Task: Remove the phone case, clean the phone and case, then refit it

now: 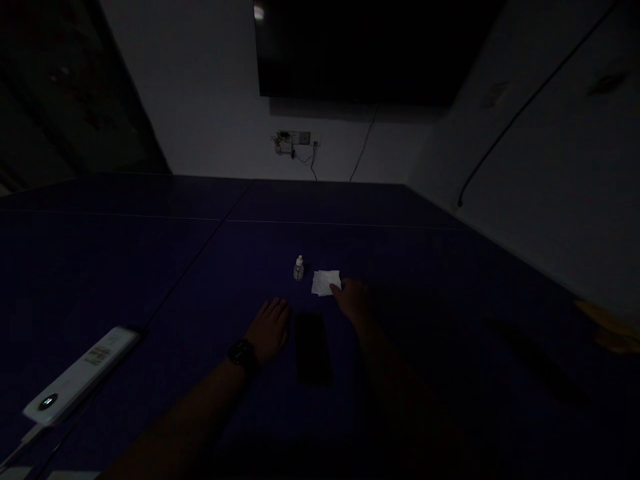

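Observation:
In the dim head view my left hand (269, 330), with a dark watch (242, 353) on its wrist, lies flat on the blue table (225, 267) and holds nothing. Just right of it is a dark, flat phone (313, 348). Beyond the phone, my right hand (351, 298) pinches the right edge of a folded white tissue (325, 283), its thumb on top; the other fingers are mostly hidden in shadow. A small clear bottle with a white cap (299, 268) stands upright to the left of the tissue, apart from both hands.
A white power strip-like device (83, 375) with a lit round display and a cable lies at the left. A dark flat object (537, 360) and a yellowish item (610, 325) are at the right. On the wall are a large screen (355, 50) and sockets (295, 139) with cables.

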`<move>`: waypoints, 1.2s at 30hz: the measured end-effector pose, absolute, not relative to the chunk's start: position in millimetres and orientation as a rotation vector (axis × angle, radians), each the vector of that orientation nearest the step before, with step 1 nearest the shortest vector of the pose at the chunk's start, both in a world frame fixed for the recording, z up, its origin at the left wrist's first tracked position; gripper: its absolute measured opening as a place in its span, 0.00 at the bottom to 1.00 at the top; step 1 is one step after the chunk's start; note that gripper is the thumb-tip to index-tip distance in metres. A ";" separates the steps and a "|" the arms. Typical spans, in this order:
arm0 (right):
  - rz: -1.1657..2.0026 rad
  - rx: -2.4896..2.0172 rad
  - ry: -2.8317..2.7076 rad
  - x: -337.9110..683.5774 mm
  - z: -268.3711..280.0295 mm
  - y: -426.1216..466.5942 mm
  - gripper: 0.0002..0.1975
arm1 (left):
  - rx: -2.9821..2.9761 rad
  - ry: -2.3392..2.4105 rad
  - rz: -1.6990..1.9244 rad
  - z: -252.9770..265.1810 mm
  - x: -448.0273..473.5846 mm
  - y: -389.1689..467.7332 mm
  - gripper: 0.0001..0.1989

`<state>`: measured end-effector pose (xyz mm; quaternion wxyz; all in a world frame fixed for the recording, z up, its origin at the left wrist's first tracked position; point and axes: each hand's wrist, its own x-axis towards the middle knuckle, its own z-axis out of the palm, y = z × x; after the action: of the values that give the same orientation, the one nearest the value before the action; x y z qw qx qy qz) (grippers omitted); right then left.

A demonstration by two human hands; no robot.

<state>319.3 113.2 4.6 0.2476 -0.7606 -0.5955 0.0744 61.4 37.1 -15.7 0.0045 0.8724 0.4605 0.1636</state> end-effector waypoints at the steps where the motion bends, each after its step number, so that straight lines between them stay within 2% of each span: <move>1: 0.229 -2.056 -1.619 320.4 3.3 116.1 0.18 | 2.733 1.440 0.514 -15.7 61.2 37.5 0.28; 4: 0.313 -1.965 -1.612 327.2 1.8 123.3 0.12 | 2.725 1.438 0.518 -15.6 60.3 38.5 0.27; 11: 0.258 -1.723 -1.577 333.9 15.4 124.6 0.17 | 2.672 1.417 0.536 -15.7 57.9 41.8 0.27; 16: 0.316 -1.439 -1.884 310.3 17.8 93.2 0.18 | 2.623 1.364 0.550 -12.8 52.5 35.5 0.25; 17: 0.343 -1.375 -1.966 306.3 15.8 83.5 0.20 | 2.620 1.335 0.546 -11.6 51.9 31.6 0.27; 18: 0.369 -1.309 -2.049 303.5 13.1 73.5 0.22 | 2.618 1.296 0.541 -10.5 52.1 27.0 0.35; 20: 0.411 -1.132 -2.264 301.2 6.9 54.2 0.25 | 2.620 1.206 0.528 -8.3 55.0 17.1 0.61; 21: 0.424 -1.062 -2.343 301.6 3.9 45.7 0.25 | 2.608 1.148 0.527 -7.4 57.7 12.6 0.71; 23: 0.433 -0.960 -2.461 304.1 -0.7 32.3 0.25 | 2.613 1.090 0.504 -5.8 64.4 5.8 0.81; 31: 0.498 -0.842 -2.592 307.8 -3.7 -3.5 0.24 | 2.681 1.091 0.365 -6.6 74.6 2.5 0.77; 36: 0.714 -0.752 -2.586 313.7 -4.9 -51.6 0.23 | 2.688 1.146 0.374 -6.3 76.7 1.0 0.76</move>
<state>313.7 -51.6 -4.9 0.1765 -0.2658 -0.9136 0.2523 76.7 1.0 -6.3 0.0979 0.9081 0.3871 0.1262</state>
